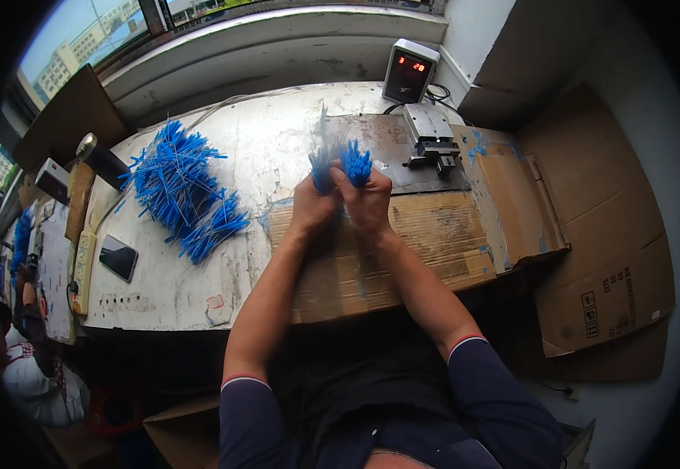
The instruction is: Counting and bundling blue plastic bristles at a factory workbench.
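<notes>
Close together over the middle of the table, both my hands are closed on upright bundles of thin strands. My left hand (311, 206) grips a blue-and-grey bundle (321, 168), its top blurred. Just beside it, my right hand (370, 207) is wrapped round a bundle with bright blue ends (356, 162). The two hands touch or nearly touch at the thumbs. A large loose heap of similar blue strands (174, 180) lies to the left, with a smaller bunch (215, 227) at its near right side. Fingers hide the lower parts of both held bundles.
A cardboard sheet (426, 242) covers the near table edge. Behind it sit a metal plate (356, 125), a small metal fixture (432, 139) and a box with a red display (410, 72). Leftward are a phone (118, 258), power strip (84, 270), dark cylinder (102, 160) and another person (35, 375).
</notes>
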`<state>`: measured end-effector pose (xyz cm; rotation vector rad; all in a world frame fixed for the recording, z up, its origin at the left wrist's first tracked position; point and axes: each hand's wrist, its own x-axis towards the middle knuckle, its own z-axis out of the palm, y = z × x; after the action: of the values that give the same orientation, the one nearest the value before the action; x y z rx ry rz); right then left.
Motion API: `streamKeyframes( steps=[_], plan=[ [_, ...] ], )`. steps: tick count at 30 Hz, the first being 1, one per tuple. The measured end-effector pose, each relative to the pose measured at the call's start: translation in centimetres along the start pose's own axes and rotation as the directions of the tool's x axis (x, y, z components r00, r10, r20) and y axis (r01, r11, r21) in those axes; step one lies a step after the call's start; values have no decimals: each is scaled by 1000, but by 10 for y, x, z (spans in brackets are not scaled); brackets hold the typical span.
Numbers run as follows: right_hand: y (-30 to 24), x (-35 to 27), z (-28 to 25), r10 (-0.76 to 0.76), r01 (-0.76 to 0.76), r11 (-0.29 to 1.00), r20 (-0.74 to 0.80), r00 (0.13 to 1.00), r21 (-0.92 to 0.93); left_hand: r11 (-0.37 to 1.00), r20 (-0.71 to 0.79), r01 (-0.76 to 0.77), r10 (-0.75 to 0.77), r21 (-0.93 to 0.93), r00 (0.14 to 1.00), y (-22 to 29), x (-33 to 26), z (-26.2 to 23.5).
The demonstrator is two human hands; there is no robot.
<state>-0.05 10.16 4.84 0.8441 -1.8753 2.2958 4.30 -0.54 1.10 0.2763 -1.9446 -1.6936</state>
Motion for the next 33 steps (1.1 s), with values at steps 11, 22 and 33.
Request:
streamKeyframes(
  steps=[11, 22, 33],
  plan=[
    [4, 6, -6, 127, -97, 972, -131, 983, 214, 1000, 90, -12, 11, 18, 996, -10, -1, -2],
    [-8, 24, -28, 57, 43, 936, -270, 961, 350, 925, 125, 246, -218, -291, 968, 5, 2, -10],
    [8, 26, -29, 171, -75, 921, -223, 960, 383, 940, 177, 242, -202, -241, 963, 14, -4, -9]
  ],
)
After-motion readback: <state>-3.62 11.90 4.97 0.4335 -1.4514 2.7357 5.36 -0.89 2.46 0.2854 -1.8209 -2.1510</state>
